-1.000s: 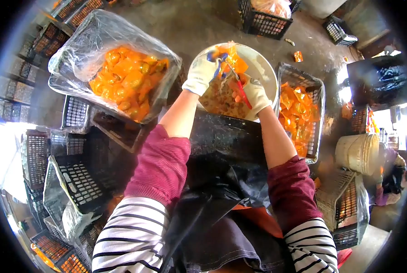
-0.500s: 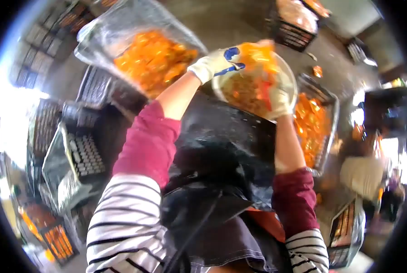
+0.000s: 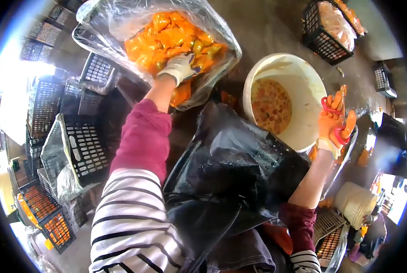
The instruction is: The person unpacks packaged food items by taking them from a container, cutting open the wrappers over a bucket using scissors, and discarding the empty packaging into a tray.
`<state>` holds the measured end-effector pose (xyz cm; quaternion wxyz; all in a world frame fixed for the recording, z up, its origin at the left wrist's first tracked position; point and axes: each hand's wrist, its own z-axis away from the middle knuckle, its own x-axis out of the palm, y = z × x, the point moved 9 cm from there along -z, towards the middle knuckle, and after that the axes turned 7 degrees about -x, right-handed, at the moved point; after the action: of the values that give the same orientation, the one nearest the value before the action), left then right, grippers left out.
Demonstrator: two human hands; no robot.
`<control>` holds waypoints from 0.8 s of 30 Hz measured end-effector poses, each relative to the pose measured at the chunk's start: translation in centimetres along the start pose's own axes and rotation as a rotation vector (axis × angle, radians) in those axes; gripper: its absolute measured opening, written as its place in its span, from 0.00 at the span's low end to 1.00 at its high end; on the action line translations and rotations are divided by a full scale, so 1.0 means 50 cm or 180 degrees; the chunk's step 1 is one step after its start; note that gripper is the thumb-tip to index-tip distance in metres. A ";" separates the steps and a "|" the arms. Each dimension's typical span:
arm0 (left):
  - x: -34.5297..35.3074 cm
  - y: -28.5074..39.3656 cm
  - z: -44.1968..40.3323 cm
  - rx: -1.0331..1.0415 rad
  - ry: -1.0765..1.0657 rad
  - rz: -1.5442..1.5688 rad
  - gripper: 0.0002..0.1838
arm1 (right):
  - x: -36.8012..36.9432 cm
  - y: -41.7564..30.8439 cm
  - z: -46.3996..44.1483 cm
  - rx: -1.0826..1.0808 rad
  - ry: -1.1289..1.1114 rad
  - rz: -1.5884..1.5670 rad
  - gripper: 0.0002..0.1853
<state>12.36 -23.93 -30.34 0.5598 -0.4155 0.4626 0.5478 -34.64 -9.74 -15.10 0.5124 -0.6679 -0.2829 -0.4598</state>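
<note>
My left hand [image 3: 180, 67], in a white glove with blue patches, reaches into a plastic-lined crate [image 3: 89, 40] at the upper left. It touches a pile of glossy orange peppers [image 3: 167, 34], and its fingertips are hidden among them. On the right, my right hand [image 3: 333, 120] hovers by the rim of a white bucket [image 3: 310, 82], in an orange-coated glove with red bands round the thumb and fingers. Its fingers are spread, and no pepper shows in it. Brownish-orange bits, perhaps pepper cores, lie in the bucket [image 3: 271, 104].
A black apron [image 3: 230, 159] covers my lap, close to the bucket. Partly behind my right arm stands another lined crate [image 3: 335, 175] with orange pieces. Black crates stand at the upper right [image 3: 328, 45] and left [image 3: 85, 148]; a pale bucket [image 3: 355, 204] is at lower right.
My left hand has moved from above the bucket into the crate of peppers. My right hand has moved right, out of the bucket, and opened. The orange pepper between them is gone from there.
</note>
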 end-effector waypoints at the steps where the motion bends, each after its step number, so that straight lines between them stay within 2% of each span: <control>1: 0.012 0.002 -0.009 0.0025 0.0047 -0.0008 0.40 | 0.008 0.006 -0.001 0.0080 -0.0172 0.0006 0.36; 4: -0.013 0.022 0.006 -0.0064 -0.0762 0.0270 0.36 | 0.020 0.017 -0.005 0.0028 -0.0234 0.0247 0.36; 5: -0.027 0.031 0.019 0.0116 -0.0553 0.0250 0.32 | 0.022 0.016 -0.003 -0.0083 -0.0136 0.0388 0.36; 6: -0.037 0.045 0.034 0.0183 -0.0862 0.0198 0.31 | 0.029 0.020 -0.004 -0.0051 -0.0274 0.0384 0.35; 8: -0.015 0.036 0.032 0.0125 -0.0812 0.0167 0.31 | 0.036 0.028 -0.012 0.0153 -0.0783 0.0255 0.33; 10: -0.021 0.045 0.044 0.0089 -0.0875 0.0014 0.31 | 0.014 0.029 -0.005 0.0298 -0.0798 0.0179 0.31; 12: -0.015 0.045 0.041 0.0060 -0.0972 -0.0111 0.31 | -0.031 0.021 0.001 0.0330 -0.0343 0.0216 0.28; 15: -0.059 0.005 0.056 -0.0399 -0.0047 0.0991 0.28 | -0.084 -0.014 0.019 0.0176 0.0203 0.0140 0.28; 16: -0.073 -0.018 0.060 -0.0414 0.0578 0.1276 0.26 | -0.106 -0.034 0.007 0.0126 -0.0008 0.0015 0.29; 18: -0.132 -0.011 0.101 -0.0252 0.1277 0.1028 0.22 | -0.150 -0.075 -0.013 0.0047 -0.0435 -0.0245 0.31; 20: -0.097 0.003 0.103 0.0172 0.1189 0.1000 0.27 | -0.262 -0.154 0.004 -0.0868 0.1232 0.0283 0.30; 21: -0.086 0.025 0.112 0.0195 0.0834 0.0923 0.32 | -0.263 -0.157 0.018 -0.0928 0.1477 0.0291 0.33; 22: -0.077 0.052 0.121 0.0336 0.0520 0.0713 0.38 | -0.263 -0.154 0.014 -0.0881 0.1412 0.0305 0.34; 24: -0.026 0.059 0.099 -0.0098 -0.0154 0.0525 0.41 | -0.259 -0.151 0.011 -0.0816 0.1305 0.0356 0.34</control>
<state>9.74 -19.26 -27.84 0.5173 -0.3711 0.4731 0.6089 -46.29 -5.64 -23.63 0.4947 -0.6348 -0.0750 -0.5887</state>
